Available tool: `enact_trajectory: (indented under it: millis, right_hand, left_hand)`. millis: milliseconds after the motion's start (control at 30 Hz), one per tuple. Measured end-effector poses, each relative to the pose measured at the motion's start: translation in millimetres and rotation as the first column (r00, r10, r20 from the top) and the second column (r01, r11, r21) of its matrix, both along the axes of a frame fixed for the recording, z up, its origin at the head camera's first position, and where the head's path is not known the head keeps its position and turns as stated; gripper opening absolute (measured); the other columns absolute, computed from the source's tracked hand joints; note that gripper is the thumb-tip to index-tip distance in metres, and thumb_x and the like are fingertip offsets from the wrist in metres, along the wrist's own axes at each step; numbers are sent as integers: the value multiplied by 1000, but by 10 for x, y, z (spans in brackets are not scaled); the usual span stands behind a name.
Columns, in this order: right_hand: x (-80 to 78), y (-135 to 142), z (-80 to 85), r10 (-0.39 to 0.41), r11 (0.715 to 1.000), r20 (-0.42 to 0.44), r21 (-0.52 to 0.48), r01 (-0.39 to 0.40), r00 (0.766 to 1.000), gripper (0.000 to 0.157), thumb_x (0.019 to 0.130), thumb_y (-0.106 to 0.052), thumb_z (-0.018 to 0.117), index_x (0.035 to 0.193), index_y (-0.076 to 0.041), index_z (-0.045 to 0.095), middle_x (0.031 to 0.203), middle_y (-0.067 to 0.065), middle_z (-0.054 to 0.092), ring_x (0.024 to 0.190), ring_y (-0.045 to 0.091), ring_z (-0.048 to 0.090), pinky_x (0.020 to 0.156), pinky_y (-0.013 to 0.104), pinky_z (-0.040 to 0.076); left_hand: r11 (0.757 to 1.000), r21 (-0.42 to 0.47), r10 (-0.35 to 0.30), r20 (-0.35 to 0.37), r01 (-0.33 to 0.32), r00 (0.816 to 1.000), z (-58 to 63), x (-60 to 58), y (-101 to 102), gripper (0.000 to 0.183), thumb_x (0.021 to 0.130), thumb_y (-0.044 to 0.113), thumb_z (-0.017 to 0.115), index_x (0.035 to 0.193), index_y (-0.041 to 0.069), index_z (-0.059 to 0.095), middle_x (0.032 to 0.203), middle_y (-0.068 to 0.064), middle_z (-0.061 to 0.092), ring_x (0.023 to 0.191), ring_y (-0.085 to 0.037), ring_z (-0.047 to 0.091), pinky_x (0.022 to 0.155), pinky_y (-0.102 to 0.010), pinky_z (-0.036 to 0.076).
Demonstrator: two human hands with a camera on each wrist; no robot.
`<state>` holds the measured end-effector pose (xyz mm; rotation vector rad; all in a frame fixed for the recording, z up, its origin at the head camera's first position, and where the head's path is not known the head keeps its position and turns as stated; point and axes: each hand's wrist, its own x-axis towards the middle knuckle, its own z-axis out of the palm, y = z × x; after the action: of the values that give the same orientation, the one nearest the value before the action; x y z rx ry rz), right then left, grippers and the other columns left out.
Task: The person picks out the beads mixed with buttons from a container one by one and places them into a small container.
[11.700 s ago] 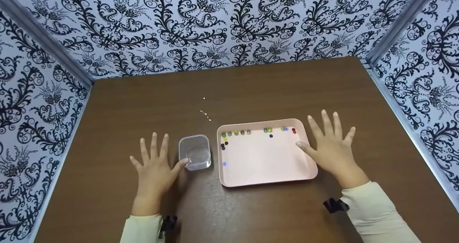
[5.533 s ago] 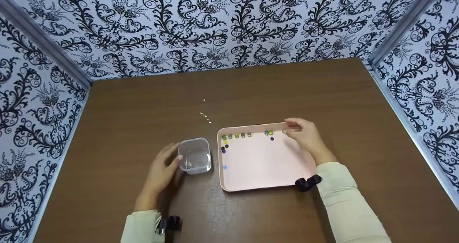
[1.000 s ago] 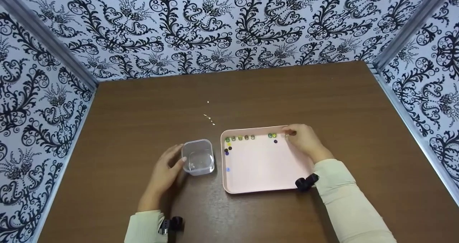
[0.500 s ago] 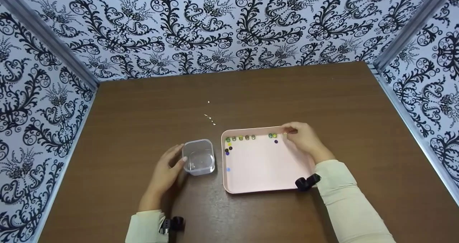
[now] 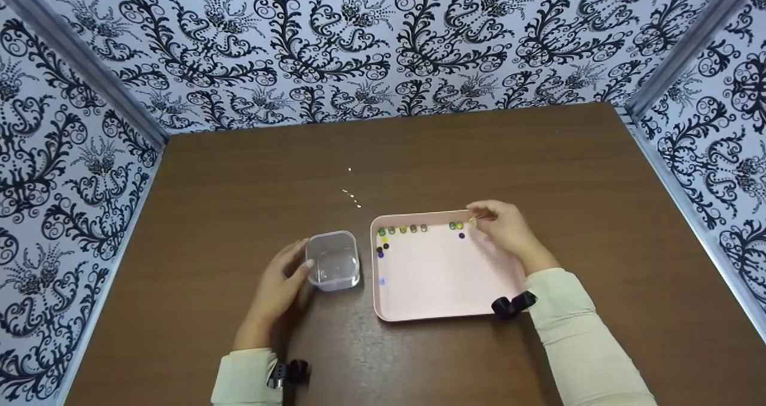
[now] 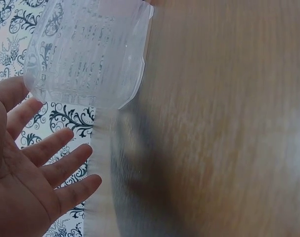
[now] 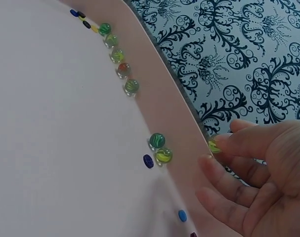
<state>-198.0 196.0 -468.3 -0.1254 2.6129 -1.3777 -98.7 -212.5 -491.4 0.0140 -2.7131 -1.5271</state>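
My right hand (image 5: 502, 225) is at the far right corner of the pink tray (image 5: 443, 283). Thumb and fingertips pinch a yellow-green glass marble (image 7: 214, 145) level with the tray's rim. Two marbles, one green (image 7: 157, 140) and one yellow-green (image 7: 163, 156), sit by the far wall beside a dark blue disc (image 7: 148, 161). Several more marbles (image 7: 123, 69) line that wall farther left. Left of the tray stands a clear square plastic container (image 5: 333, 268). My left hand (image 5: 278, 280) rests against its left side, thumb at the rim, fingers spread and relaxed.
Small flat discs, black and blue, lie near the tray's left wall, with a light blue disc (image 5: 382, 281) below them. White specks (image 5: 353, 199) dot the brown table (image 5: 251, 184) beyond the tray. Patterned walls (image 5: 383, 52) enclose the back and sides.
Both hands were spread flat at first; the left has come to the container, the right into the tray's corner. Over the last second the right hand has lifted slightly with the marble.
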Motion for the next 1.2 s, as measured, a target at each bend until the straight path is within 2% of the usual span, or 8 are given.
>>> enact_trajectory:
  millis: [167, 267, 400, 600, 900, 1067, 1200]
  right_hand:
    - [12, -33, 27, -16, 1000, -8, -18, 16, 1000, 36, 87, -1, 64, 123, 2, 62, 114, 20, 66, 105, 33, 61, 90, 36, 50]
    - [20, -54, 40, -35, 998, -4, -43, 34, 999, 36, 87, -2, 65, 123, 3, 62, 114, 20, 66, 103, 31, 62, 86, 30, 51]
    - [31, -87, 61, -57, 990, 23, -129, 60, 998, 37, 87, -1, 65, 122, 7, 60, 112, 22, 66, 95, 22, 63, 76, 20, 52]
    - [49, -136, 99, -78, 980, 57, -177, 87, 995, 41, 87, -1, 64, 126, 7, 57, 112, 19, 66, 87, 9, 61, 73, 18, 53]
    - [68, -224, 123, -104, 954, 80, -274, 122, 991, 44, 86, 2, 63, 129, 8, 54, 115, 20, 66, 95, 13, 63, 79, 25, 56]
    - [94, -262, 123, -104, 955, 95, -268, 126, 990, 43, 88, -1, 63, 130, 5, 55, 118, 19, 65, 103, 18, 61, 79, 22, 55]
    - [122, -309, 126, -97, 951, 104, -285, 123, 990, 43, 88, 1, 62, 130, 5, 54, 116, 18, 65, 99, 14, 62, 77, 20, 53]
  left_hand:
    - [1000, 10, 1, 10, -1, 1000, 0, 6, -3, 45, 95, 16, 62, 137, 3, 53, 144, -24, 44, 138, -39, 34, 114, -54, 22]
    - [1000, 14, 2, 14, -2, 1000, 6, 8, -2, 45, 95, 15, 62, 137, 2, 53, 144, -24, 44, 138, -39, 34, 114, -54, 23]
    - [1000, 16, 2, 27, -2, 1000, 32, 13, 8, 45, 95, 15, 62, 137, 2, 52, 143, -23, 45, 137, -39, 35, 114, -53, 23]
    - [1000, 14, 6, 41, -6, 999, 36, 5, 14, 46, 95, 15, 62, 138, 3, 52, 144, -22, 45, 137, -39, 35, 115, -52, 23]
    - [1000, 6, 10, 9, -10, 1000, 18, -1, 7, 45, 94, 12, 62, 136, 1, 53, 140, -23, 49, 135, -39, 39, 114, -51, 25]
    - [1000, 7, 11, 6, -11, 1000, 13, 3, 10, 45, 94, 13, 62, 136, 1, 54, 140, -23, 48, 135, -40, 38, 113, -53, 25]
    - [1000, 1, 6, 5, -6, 1000, 13, 0, 5, 45, 94, 13, 62, 136, 1, 53, 141, -23, 48, 135, -40, 38, 114, -52, 25]
